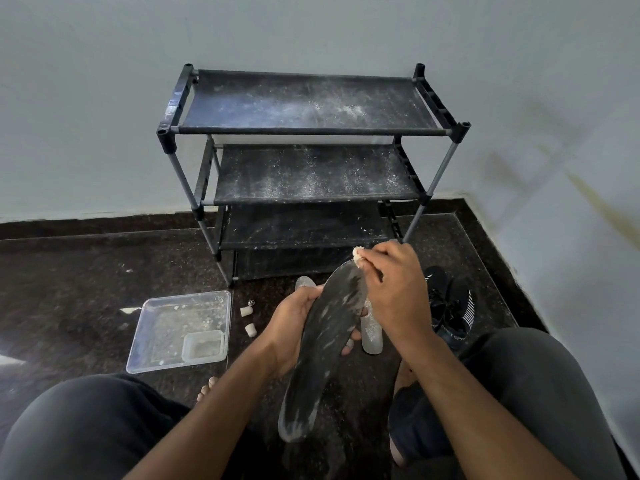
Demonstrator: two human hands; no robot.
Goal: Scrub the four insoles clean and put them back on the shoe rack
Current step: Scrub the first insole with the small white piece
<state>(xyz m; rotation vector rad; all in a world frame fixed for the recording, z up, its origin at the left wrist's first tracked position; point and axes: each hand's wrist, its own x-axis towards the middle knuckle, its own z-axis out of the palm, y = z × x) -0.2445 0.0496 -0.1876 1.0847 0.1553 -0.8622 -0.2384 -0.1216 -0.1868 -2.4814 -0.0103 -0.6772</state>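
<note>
A dark insole (322, 355) smeared with white powder is held up over the floor, toe end pointing away from me. My left hand (294, 327) grips it from the left at its middle. My right hand (394, 289) pinches a small whitish scrubbing piece (357, 255) against the toe end. Two pale insoles lie on the floor beyond: one (372, 332) right of the held insole, another (304, 282) mostly hidden behind my left hand. The black shoe rack (308, 131) stands against the wall with dusty, bare shelves.
A clear plastic tray (180, 329) with a small tub (203, 346) inside lies on the dark floor at the left. Two small white cylinders (247, 320) lie beside it. Black sneakers (450, 306) sit at the right by the wall. My knees frame the bottom.
</note>
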